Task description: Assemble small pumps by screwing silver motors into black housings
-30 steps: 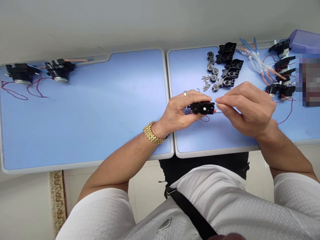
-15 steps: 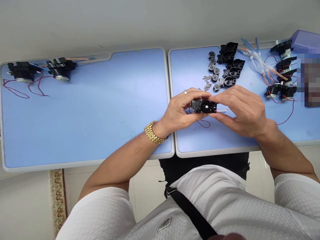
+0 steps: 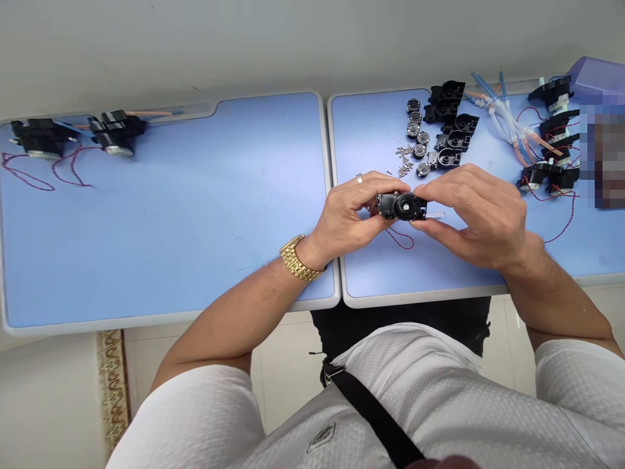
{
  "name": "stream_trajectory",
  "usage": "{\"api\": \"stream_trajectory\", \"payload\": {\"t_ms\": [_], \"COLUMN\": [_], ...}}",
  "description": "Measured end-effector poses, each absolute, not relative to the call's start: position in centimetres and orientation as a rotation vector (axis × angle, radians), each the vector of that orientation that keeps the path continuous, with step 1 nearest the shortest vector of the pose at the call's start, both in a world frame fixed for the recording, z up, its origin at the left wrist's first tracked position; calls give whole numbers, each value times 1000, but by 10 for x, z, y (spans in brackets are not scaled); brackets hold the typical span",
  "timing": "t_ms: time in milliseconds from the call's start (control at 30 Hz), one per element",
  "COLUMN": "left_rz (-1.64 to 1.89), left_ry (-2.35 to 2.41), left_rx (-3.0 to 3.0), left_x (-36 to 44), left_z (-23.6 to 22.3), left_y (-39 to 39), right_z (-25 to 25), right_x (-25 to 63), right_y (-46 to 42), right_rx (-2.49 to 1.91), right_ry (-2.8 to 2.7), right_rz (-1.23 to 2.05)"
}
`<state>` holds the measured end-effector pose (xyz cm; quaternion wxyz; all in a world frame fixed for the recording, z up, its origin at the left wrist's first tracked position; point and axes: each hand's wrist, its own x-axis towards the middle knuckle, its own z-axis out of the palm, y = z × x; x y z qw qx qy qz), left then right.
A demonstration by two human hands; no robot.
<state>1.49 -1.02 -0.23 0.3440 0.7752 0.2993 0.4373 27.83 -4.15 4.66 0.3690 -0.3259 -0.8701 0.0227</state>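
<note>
Black plastic housing [image 3: 396,206] with a round black disc [image 3: 405,206] on its upper face: gripped between both hands, just above the desk [image 3: 170,215], near the front of the right-hand section. Exact gap to the desk surface not determinable from this view.

Left hand [image 3: 347,212]: narrow grip on the housing's left end, fingers over the far edge, thumb beneath. Right hand [image 3: 474,216]: equally narrow grip on the right end, fingertips above, thumb below, beside a short clear tube [image 3: 435,214]. Probable reason for the two-sided hold: steady support for a small part, with the disc face up and in view. Red wire [image 3: 400,239] in a slack loop below the housing, clear of the fingers.

Farther along the desk, beyond the hands: small loose heap of screws [image 3: 403,156], column of round metal parts [image 3: 415,124], and row of black housings [image 3: 449,133], apparently sorted by kind for easy reach. To the right, bundled clear and blue tubes [image 3: 508,120] and a group of wired units [image 3: 549,153]. At the far left, two similar units [image 3: 117,133], well apart from the loose parts, perhaps for separation.
</note>
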Motion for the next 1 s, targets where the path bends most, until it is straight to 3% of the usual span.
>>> {"api": "stream_trajectory", "payload": {"t_ms": [500, 1000], "left_rz": [1241, 1121], "left_ry": [658, 682], "left_rx": [2071, 2017], "left_x": [14, 14], "left_z": [-7, -2], "left_y": [-7, -11], "right_z": [50, 55], "right_x": [285, 288], "right_y": [-39, -36], "right_rx": [-812, -787], "right_ry": [-2280, -2319], "right_rz": [128, 83]}}
